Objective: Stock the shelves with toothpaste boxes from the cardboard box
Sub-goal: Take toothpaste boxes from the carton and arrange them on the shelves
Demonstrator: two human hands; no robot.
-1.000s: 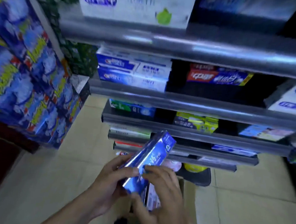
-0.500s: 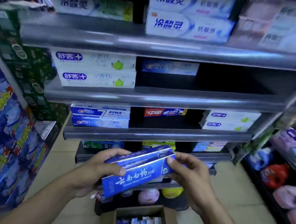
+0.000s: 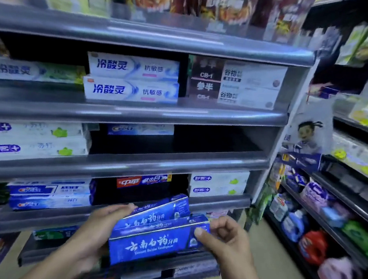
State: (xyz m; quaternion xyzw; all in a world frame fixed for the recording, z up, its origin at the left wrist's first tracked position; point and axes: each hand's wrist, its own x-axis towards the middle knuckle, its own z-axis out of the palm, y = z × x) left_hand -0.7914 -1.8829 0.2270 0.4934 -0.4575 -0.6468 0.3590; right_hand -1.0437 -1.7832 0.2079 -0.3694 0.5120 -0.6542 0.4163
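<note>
I hold a small stack of blue toothpaste boxes (image 3: 153,242) in front of the grey shelf unit (image 3: 131,159), low in the view. My left hand (image 3: 100,228) grips the stack's left end, fingers curled over the top. At the right end my right hand (image 3: 225,240) pinches the front box with thumb and fingertips. The boxes lie lengthwise, tilted up to the right, with white Chinese lettering on the front. The cardboard box is out of view.
White and blue toothpaste boxes (image 3: 131,79) fill parts of the shelves. The shelf with a Crest box (image 3: 140,129) has a dark open bay (image 3: 212,142) on its right. Another rack with detergent pouches (image 3: 312,246) stands to the right.
The view has swung upward, so higher shelves show and the cardboard box has left the frame. Both hands have raised the blue boxes from the carton to shelf height, keeping hold.
</note>
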